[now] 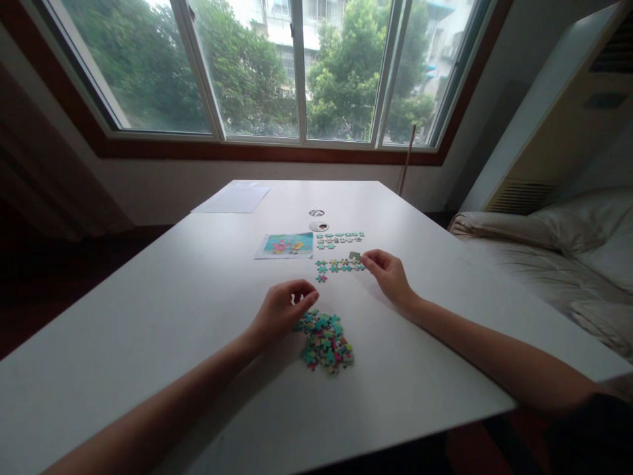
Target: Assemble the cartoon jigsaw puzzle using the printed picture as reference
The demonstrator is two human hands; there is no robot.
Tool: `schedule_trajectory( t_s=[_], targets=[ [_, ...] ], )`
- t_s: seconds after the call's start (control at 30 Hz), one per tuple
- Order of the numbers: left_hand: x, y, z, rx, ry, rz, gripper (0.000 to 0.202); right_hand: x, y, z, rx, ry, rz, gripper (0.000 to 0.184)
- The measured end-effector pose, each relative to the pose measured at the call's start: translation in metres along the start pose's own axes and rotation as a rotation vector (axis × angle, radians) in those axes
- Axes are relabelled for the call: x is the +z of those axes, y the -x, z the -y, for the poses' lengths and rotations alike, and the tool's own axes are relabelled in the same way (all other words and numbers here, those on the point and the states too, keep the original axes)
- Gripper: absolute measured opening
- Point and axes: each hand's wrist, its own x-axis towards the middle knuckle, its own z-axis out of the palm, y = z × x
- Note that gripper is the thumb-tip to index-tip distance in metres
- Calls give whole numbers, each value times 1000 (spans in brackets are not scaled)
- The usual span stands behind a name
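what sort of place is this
Probably a living room in a home: a padded sofa sits to the right, a wide window fills the far wall, and loose puzzle pieces lie on a white table.

A smooth white bench (148, 297) carries everything. A heap of jigsaw pieces (326, 340) lies near the middle. Farther off, loose pieces stand in two groups of short rows, a far group (339, 235) and a near group (334, 264). Left of the far group lies a colourful picture sheet (288, 245); beyond it, two round items (319, 227) and, far left, white paper (232, 200).
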Motion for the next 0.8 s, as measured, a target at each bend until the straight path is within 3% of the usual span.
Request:
schedule_trajectory(
  t_s=[0.33,0.5,0.67,0.8],
  targets=[
    [-1,0,0,-12,-5,-4,23,-3,-3,-4,-55,116,62,27],
    [-4,-1,4,-21,2,3,22,-23,-46,-22,-15,545,100,29],
    [-8,-3,6,-30,1,-2,22,-49,-100,-54,126,739,68,26],
    [-9,-4,8,-40,2,-4,23,-58,-121,-67,176,870,115,18]
  ],
)
